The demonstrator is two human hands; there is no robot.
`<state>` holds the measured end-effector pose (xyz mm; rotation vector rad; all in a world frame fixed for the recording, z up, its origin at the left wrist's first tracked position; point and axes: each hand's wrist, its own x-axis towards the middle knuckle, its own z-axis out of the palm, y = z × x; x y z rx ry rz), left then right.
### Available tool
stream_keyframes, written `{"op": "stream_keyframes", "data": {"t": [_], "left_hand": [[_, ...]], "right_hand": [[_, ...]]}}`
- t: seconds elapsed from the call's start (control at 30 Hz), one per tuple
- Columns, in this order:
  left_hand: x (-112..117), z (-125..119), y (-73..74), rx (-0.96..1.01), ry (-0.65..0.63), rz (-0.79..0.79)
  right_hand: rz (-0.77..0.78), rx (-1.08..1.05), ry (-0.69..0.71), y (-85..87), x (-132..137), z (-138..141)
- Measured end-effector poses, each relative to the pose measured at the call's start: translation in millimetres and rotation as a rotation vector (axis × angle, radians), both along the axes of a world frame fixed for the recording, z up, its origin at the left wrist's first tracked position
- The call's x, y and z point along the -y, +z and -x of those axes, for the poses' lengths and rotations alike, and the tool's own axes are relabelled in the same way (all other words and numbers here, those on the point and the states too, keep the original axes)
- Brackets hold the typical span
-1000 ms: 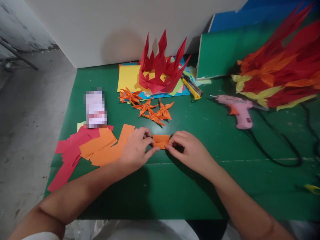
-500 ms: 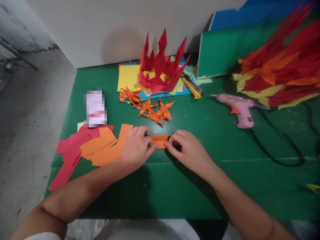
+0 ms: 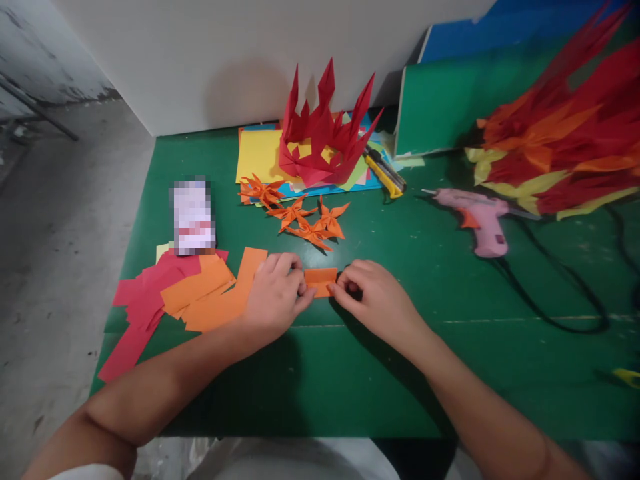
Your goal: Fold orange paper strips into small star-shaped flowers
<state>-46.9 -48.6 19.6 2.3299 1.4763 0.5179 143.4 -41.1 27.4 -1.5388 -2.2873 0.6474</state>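
Observation:
A small folded orange paper piece point(image 3: 321, 281) lies on the green table point(image 3: 350, 373) between my two hands. My left hand point(image 3: 276, 294) pinches its left end with curled fingers. My right hand point(image 3: 373, 298) pinches its right end, fingers bent. Just left of my left hand lies a loose pile of orange paper strips point(image 3: 207, 295) and red paper strips point(image 3: 137, 313). Several finished orange folded paper flowers point(image 3: 295, 217) sit a little beyond the piece.
A red spiky paper model point(image 3: 323, 137) stands on a stack of coloured sheets point(image 3: 257, 157) at the back. A yellow utility knife point(image 3: 383, 172), a pink glue gun point(image 3: 475, 217) with black cord point(image 3: 555, 300), and a large red-orange paper model point(image 3: 560, 143) lie right. A blurred card point(image 3: 193, 217) lies left.
My hands have drawn slightly closer together on the orange piece, which looks a little shorter. Everything else has stayed in place.

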Motion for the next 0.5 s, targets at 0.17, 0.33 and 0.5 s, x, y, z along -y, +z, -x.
{"op": "stream_keyframes", "data": {"t": [0.17,0.33,0.5], "left_hand": [[-0.9,2.0,-2.3,0.054,0.044,-0.017],[-4.1,1.4,-2.0,0.150,-0.153,0.009],[-5.5,1.0,-6.4,0.227,-0.204,-0.060]], "right_hand": [[-0.002,0.015,0.002,-0.3,-0.4,0.5],[-0.005,0.052,-0.013,0.4,-0.1,1.6],[-0.049,0.066,-0.022,0.4,1.0,2.4]]}}
